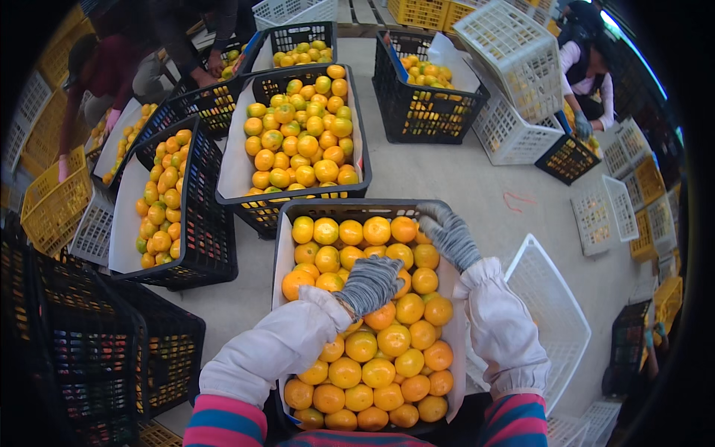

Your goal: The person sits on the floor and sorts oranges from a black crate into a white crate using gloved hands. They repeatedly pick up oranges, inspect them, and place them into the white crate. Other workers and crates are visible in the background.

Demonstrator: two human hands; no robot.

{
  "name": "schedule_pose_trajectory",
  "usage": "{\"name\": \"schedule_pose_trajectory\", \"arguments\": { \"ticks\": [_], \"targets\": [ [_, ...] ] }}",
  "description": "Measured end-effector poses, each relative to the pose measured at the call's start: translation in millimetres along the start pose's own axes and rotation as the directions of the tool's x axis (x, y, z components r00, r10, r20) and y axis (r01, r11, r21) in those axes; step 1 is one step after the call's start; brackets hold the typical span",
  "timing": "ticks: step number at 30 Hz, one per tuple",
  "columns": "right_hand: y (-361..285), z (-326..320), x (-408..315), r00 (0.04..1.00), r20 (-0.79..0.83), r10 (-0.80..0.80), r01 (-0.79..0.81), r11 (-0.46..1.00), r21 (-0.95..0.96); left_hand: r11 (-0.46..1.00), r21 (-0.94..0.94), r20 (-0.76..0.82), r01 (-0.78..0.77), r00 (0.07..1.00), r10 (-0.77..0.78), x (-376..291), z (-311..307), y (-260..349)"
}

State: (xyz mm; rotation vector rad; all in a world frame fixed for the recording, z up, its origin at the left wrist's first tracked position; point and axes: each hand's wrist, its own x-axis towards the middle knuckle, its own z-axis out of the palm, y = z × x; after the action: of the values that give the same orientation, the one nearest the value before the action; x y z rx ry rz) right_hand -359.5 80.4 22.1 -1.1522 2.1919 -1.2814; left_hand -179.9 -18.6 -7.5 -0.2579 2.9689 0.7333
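Note:
Before me stands a black plastic crate (357, 205) lined with white paper and filled with orange citrus fruits (360, 345), laid roughly in rows. My left hand (373, 284), in a grey knitted glove, rests on fruits near the middle of the crate, fingers curled down; whether it grips one is hidden. My right hand (451, 236), gloved alike, is at the far right corner, its fingers over the rim and beside a fruit partly covered by them. Its grip cannot be made out. White sleeve covers are on both forearms.
Fruit-filled black crates stand beyond (290, 195), at the left (209, 223) and far right (430, 109). White crates lean stacked at the upper right (508, 61); another (550, 318) lies beside my right arm. Stacked black crates (89, 346) are lower left. Several people bend over crates farther off.

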Motion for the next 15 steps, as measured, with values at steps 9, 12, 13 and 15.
{"name": "schedule_pose_trajectory", "arguments": {
  "ticks": [9,12,13,15],
  "targets": [
    [-57,141,222,0.928,0.364,-0.08,0.271,0.815,-0.512,0.996,-0.045,0.187,0.079,0.98,-0.069,3,-15,7],
    [-44,201,280,0.93,0.242,0.278,0.001,0.654,-0.756,0.983,0.148,0.297,-0.111,0.953,0.063,-5,-24,4],
    [-38,213,292,0.932,0.29,0.215,0.074,0.674,-0.735,0.988,0.11,0.295,-0.112,0.953,0.076,-7,-27,3],
    [-24,232,301,0.913,0.373,0.166,0.173,0.67,-0.722,0.988,0.084,0.313,-0.128,0.945,0.096,-9,-30,-2]
  ]
}}
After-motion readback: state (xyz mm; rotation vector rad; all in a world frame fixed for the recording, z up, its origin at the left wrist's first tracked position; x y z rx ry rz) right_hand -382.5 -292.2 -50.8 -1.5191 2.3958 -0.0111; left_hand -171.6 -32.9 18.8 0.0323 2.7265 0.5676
